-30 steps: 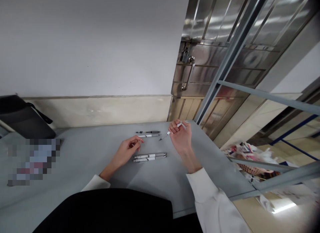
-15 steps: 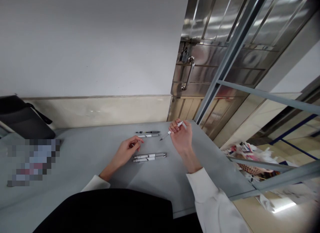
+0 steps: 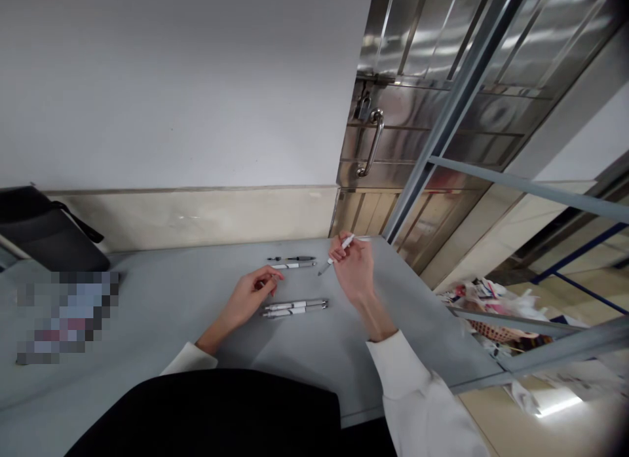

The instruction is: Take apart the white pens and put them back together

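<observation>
My right hand [image 3: 354,274] is closed around a white pen [image 3: 348,240], whose grey tip end points down to the left above the table. My left hand [image 3: 249,294] rests by the table surface with thumb and fingers curled together; whether anything small sits between them is hidden. Just beyond its fingertips lies another white pen [image 3: 297,266], and behind that pen are dark pen parts [image 3: 301,258] laid in a line. Nearer to me, white pens with silver ends [image 3: 297,308] lie side by side, to the right of my left wrist.
The grey table [image 3: 162,300] meets a wall at the back. A black case [image 3: 54,231] stands at the far left, near a blurred-out flat item [image 3: 69,319]. Grey metal frame bars [image 3: 427,162] rise at the right edge, with a basket [image 3: 501,330] of clutter beyond them.
My right hand has shifted slightly left and turned a little, its fingers moving along the pen. My left hand and the pens on the table look unchanged.
</observation>
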{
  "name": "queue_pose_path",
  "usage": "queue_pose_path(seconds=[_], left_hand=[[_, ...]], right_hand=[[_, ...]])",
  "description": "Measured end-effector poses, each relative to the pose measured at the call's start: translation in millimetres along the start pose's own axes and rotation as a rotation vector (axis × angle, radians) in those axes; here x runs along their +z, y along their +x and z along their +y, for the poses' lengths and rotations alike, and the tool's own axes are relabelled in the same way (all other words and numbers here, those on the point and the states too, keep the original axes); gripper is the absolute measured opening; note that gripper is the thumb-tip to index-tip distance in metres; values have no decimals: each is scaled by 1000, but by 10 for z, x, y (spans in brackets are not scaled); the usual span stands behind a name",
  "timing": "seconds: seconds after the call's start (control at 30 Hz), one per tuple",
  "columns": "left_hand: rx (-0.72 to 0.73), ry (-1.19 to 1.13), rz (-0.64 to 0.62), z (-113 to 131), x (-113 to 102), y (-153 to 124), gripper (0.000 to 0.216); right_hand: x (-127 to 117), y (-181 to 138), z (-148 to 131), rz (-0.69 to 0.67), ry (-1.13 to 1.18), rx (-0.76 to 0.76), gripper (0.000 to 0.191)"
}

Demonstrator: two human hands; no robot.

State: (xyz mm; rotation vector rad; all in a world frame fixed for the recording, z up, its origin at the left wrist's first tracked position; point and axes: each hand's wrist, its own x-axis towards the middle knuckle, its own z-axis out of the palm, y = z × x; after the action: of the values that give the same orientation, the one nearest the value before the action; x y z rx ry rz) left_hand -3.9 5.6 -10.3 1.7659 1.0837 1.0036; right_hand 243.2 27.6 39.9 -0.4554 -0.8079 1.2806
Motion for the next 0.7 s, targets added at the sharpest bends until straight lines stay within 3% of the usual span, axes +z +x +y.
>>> queue_pose_path(seconds=[0.13, 0.27, 0.47, 0.57, 0.7], left_hand=[[28, -37, 24, 33, 6, 0, 26], [59, -121, 50, 82, 22, -7, 33], [47, -118, -16, 112, 52, -30, 25], [36, -104, -24, 106, 50, -26, 23], [13, -105, 22, 85, 1, 3, 23]], right_hand=[[-47, 10, 164, -72, -343, -16, 11], [-46, -81, 264, -357, -790, 39, 13], [27, -232, 340, -619, -952, 35, 15], [27, -242, 350, -604, -1049, 39, 19], [-59, -179, 308, -392, -1347, -19, 29]])
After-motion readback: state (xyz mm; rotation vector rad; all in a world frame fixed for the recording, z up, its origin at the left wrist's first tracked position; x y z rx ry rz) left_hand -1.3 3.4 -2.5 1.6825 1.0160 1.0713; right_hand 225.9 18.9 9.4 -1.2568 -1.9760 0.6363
